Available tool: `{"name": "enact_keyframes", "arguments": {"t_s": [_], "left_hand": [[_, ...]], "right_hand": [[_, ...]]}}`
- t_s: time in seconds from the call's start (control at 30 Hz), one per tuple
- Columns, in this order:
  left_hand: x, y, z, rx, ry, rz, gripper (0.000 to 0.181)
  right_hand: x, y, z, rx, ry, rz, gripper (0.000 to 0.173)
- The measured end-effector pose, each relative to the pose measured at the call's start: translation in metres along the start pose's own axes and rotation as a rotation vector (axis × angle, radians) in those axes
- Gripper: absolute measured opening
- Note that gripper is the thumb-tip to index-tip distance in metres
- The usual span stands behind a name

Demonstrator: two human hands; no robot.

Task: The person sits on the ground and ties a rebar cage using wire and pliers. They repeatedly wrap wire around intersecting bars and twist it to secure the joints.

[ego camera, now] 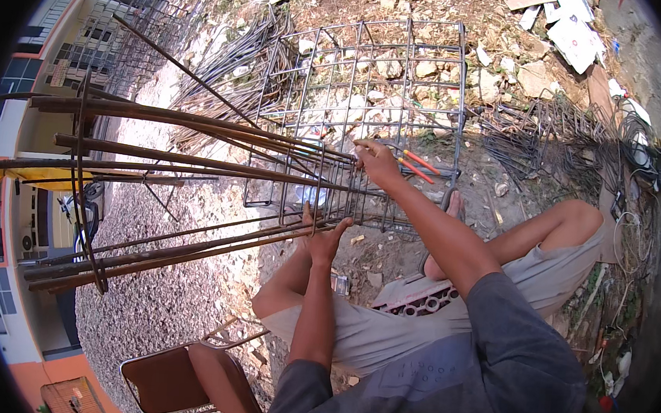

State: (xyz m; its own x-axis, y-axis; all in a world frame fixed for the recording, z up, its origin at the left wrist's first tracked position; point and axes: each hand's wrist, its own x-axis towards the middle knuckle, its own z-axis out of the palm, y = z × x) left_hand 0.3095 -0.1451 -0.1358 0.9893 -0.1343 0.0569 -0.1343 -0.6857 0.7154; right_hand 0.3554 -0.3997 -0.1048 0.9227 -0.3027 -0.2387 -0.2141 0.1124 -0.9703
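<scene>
A cage of rusty reinforcing bars (205, 169) with square wire stirrups (282, 188) runs from the left to in front of me. My left hand (323, 242) is at the lower bars, its thumb raised and its fingers around them, partly hidden. My right hand (377, 162) has its fingers bent at the upper bars, where several stirrups stand close together. Beside it are pincers with orange handles (421, 166); their jaws are hidden, and I cannot tell whether the hand touches them. The bars spread apart toward a larger stirrup (79, 186) at the left.
Behind the cage stands a steel bar grid (351, 86). Loose rods (230, 70) lie to its left, bent stirrups (540, 135) to its right. A brown chair (171, 377) is at the lower left. Under my legs is a whitish slotted object (416, 295). Stones (426, 68) litter the ground.
</scene>
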Motion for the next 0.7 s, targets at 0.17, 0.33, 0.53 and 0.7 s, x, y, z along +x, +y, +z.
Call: {"name": "enact_keyframes", "arguments": {"t_s": [0.17,0.33,0.53,0.7], "left_hand": [[-0.016,0.018,0.0,-0.038,-0.055,-0.142,0.109],[-0.025,0.02,0.0,-0.005,-0.053,-0.157,0.101],[-0.019,0.023,0.008,-0.17,-0.021,-0.103,0.088],[-0.039,-0.004,0.008,-0.034,0.001,-0.323,0.074]], "right_hand": [[-0.026,-0.004,-0.045,0.53,0.079,0.063,0.039],[-0.048,0.002,-0.086,0.518,0.104,0.104,0.039],[-0.043,0.05,-0.082,0.346,0.023,0.162,0.036],[-0.062,0.043,-0.055,0.231,-0.081,0.276,0.036]]}}
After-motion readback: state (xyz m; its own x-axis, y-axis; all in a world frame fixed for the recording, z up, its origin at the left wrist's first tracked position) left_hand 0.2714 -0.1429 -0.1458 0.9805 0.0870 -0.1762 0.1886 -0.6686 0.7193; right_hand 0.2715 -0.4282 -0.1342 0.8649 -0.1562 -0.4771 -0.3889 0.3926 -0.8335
